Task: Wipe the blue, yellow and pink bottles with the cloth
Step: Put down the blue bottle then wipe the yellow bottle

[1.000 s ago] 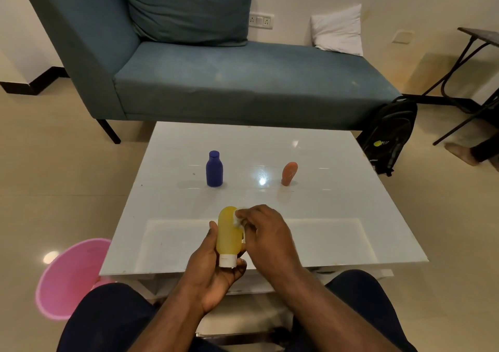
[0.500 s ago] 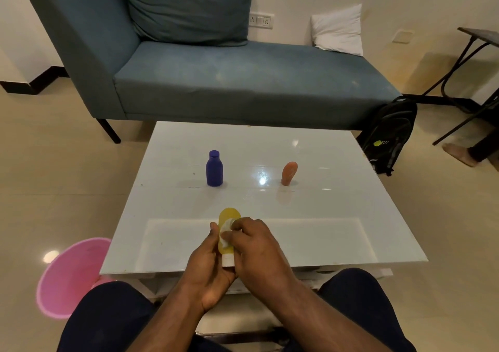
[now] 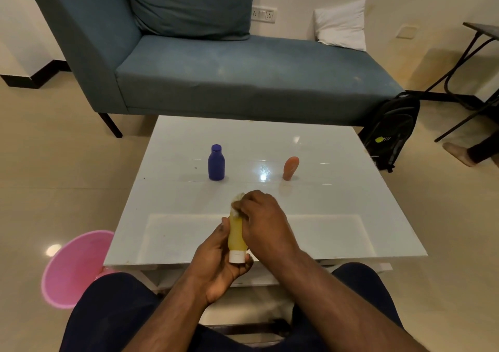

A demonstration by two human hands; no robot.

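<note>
My left hand grips the yellow bottle near its white cap, which points toward me, over the near edge of the white table. My right hand pinches a small white cloth against the bottle's far end; most of the cloth is hidden under my fingers. The blue bottle stands upright at the table's middle left. The pink bottle stands to its right, leaning slightly. Neither hand touches them.
A teal sofa stands behind the table. A pink bucket sits on the floor at the near left. A black backpack leans at the table's far right corner, with a dark table frame and another person's foot beyond.
My right hand slid the cloth down the yellow bottle toward me, then back up to its far end. The left hand's grip stayed put. The blue and pink bottles have not moved.
</note>
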